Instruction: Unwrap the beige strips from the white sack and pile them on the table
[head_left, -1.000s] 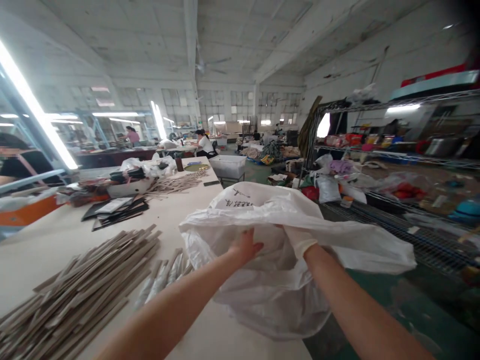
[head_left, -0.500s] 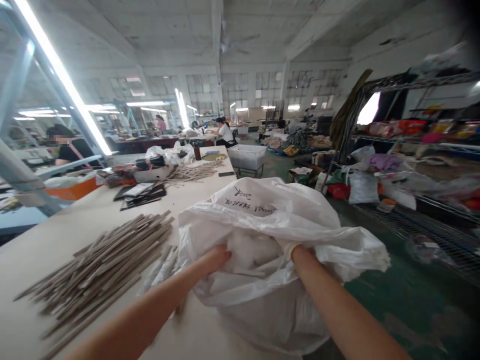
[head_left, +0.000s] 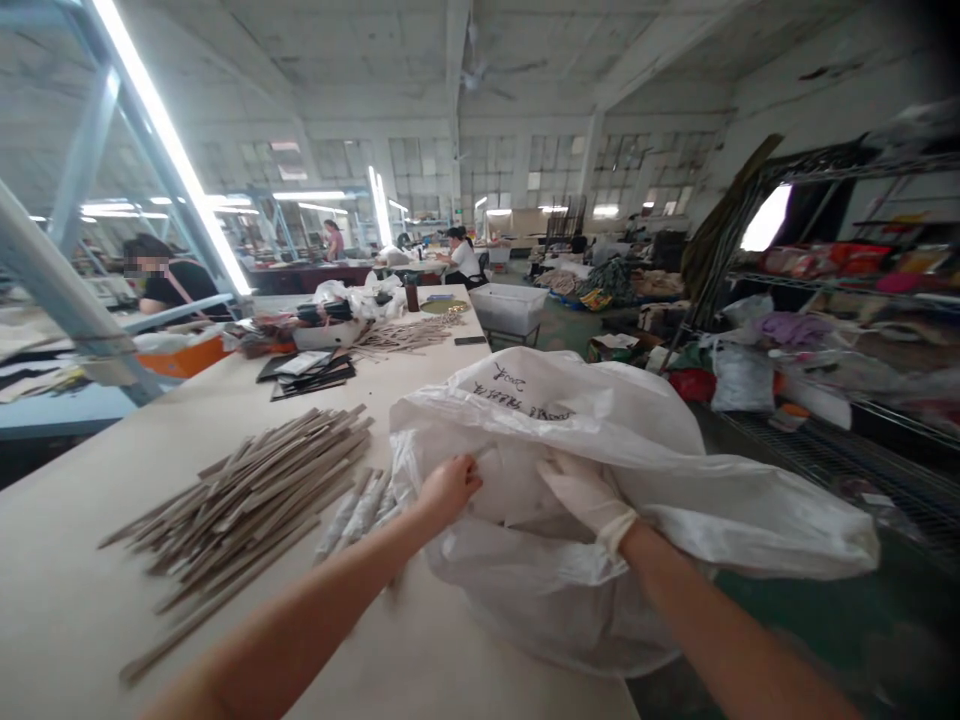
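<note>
A large white plastic bag [head_left: 645, 405] with black handwriting lies open-mouthed at the table edge. Soft white stuffing [head_left: 510, 485] shows in its mouth, between my two hands. My left hand [head_left: 450, 488], bare, is closed at the stuffing's left side, its fingers curled in. On the other side my right hand [head_left: 589, 495], in a pale glove, has its fingers bent against the stuffing; their tips blend into the white. A pile of thin grey-brown strips [head_left: 255, 500] lies left of the bag, with several plastic-wrapped rolls [head_left: 356, 515] beside it.
The pale table [head_left: 67, 590] also holds black flat pieces [head_left: 311, 375], a phone [head_left: 470, 341] and more strips farther back. A white tub [head_left: 510, 308] stands beyond the table's end. Loaded wire shelves [head_left: 795, 430] stand at right. Co-workers sit or stand in the background.
Both hands have come up out of the bag's mouth and show more fully. The bag's right-hand flap reaches farther right. The whole view has shifted slightly.
</note>
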